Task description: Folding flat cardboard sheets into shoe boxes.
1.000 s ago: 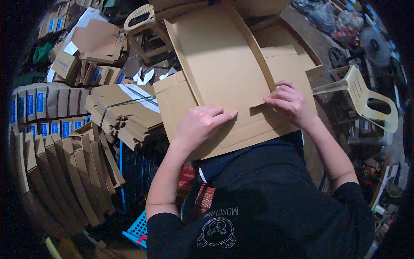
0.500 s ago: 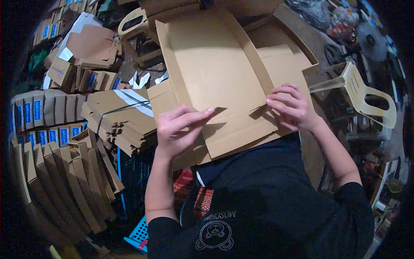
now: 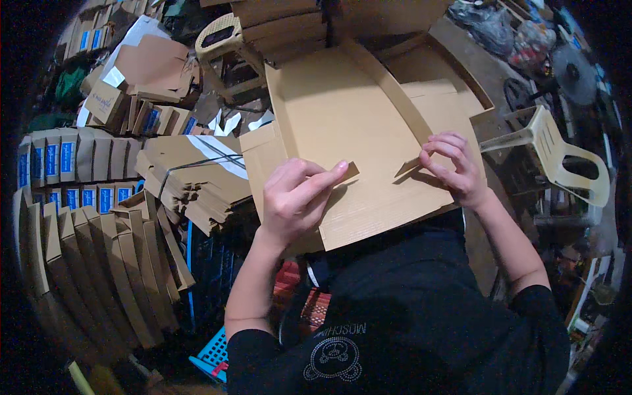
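Thumb and fingers of the left hand [image 3: 289,199] pinch one small corner flap [image 3: 353,172], while those of the right hand [image 3: 457,168] nip the opposite flap [image 3: 407,168], the two tips pointing at each other with a gap between. Both belong to a half-folded cardboard tray [image 3: 342,108], its long sides raised, lying right in front of the person's dark shirt [image 3: 408,316]. Off to the left I see a strapped cardboard stack [image 3: 187,155]; to the right, a cream plastic chair [image 3: 556,155].
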Motion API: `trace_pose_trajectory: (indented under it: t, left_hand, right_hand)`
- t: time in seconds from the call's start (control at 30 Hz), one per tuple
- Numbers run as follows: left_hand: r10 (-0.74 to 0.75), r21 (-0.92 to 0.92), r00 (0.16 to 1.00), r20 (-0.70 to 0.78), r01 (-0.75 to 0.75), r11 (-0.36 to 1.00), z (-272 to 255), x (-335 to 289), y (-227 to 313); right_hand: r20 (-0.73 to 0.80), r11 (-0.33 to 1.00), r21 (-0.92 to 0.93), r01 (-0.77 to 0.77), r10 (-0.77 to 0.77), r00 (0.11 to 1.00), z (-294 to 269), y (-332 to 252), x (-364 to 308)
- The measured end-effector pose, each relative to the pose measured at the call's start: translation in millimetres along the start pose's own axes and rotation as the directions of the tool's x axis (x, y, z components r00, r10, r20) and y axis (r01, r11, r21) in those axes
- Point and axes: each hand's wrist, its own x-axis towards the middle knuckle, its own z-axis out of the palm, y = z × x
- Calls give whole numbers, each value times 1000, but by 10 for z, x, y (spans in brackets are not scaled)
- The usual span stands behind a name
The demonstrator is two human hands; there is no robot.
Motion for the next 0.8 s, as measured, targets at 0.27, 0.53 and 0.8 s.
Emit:
trace_pose_trajectory:
  t: [0.27,0.53,0.8]
  left_hand:
    - [103,-205,977,189,-64,977,-153,93,-66]
    - [266,228,930,253,-325,918,-38,-48,-197]
    - [-33,-86,877,480,85,993,22,-61,-137]
  right_hand:
    - [52,996,3,-90,90,995,-137,40,118]
    - [163,954,211,-214,181,970,-173,29,221]
    - [416,894,329,-305,153,897,-217,119,213]
